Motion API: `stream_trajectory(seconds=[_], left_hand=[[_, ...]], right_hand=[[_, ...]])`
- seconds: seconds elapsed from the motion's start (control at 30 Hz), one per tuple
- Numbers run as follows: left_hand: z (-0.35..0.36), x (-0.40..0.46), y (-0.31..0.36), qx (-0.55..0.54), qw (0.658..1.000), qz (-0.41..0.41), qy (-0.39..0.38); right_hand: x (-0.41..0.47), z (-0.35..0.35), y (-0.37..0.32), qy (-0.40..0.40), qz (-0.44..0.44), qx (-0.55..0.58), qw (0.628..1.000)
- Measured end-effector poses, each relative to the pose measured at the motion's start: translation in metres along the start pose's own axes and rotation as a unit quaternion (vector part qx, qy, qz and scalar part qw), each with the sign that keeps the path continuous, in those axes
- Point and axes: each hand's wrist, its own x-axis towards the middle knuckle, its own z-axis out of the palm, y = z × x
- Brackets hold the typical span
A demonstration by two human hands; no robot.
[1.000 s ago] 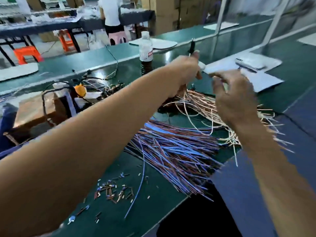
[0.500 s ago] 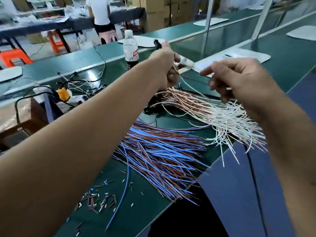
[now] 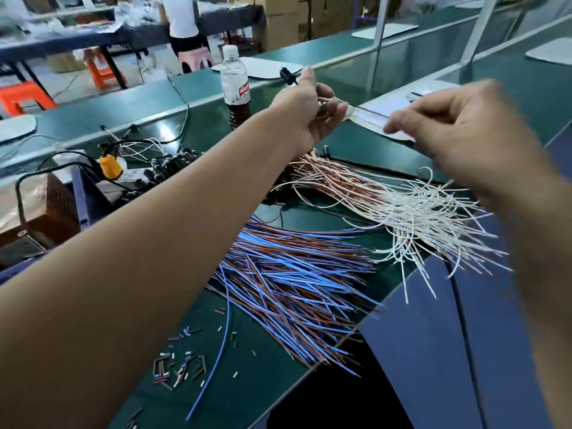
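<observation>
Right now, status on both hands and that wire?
Left hand grips black tool. Right hand, blurred, pinches white wire stretched between them. White-wire pile below, not in the way.

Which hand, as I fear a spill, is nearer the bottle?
Left. The left hand is just right of the bottle, gripping a wire; the right hand, blurred, is farther right, by the wire's other end.

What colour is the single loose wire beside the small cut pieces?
Blue; the loose wire shows best in head view.
</observation>
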Motion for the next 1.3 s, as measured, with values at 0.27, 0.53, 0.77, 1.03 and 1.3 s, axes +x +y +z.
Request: stream_trajectory(seconds=[0.27, 0.53, 0.77, 1.03, 1.3], left_hand=[[0.000, 0.017, -0.024, -0.022, 0.998, -0.054, 0.021], [-0.037, 0.025, -0.037, 0.081, 0.984, -0.153, 0.046], [-0.067, -0.017, 0.010, 0.228, 0.970, -0.083, 0.024], [-0.149, -0.157, 0.061, 0.234, 0.962, 0.137, 0.000], [-0.311, -0.284, 0.030, 0.274, 0.873, 0.248, 0.318]], right_hand=[[0.012, 0.001, 0.032, 0.053, -0.019, -0.255, 0.965], [-0.001, 0.072, 0.103, -0.005, 0.028, -0.292, 0.956], [0.004, 0.075, 0.063, 0.035, -0.001, -0.262, 0.964], [-0.046, 0.166, -0.099, 0.017, -0.201, -0.003, 0.980], [-0.151, 0.275, -0.232, -0.204, -0.378, 0.147, 0.891]])
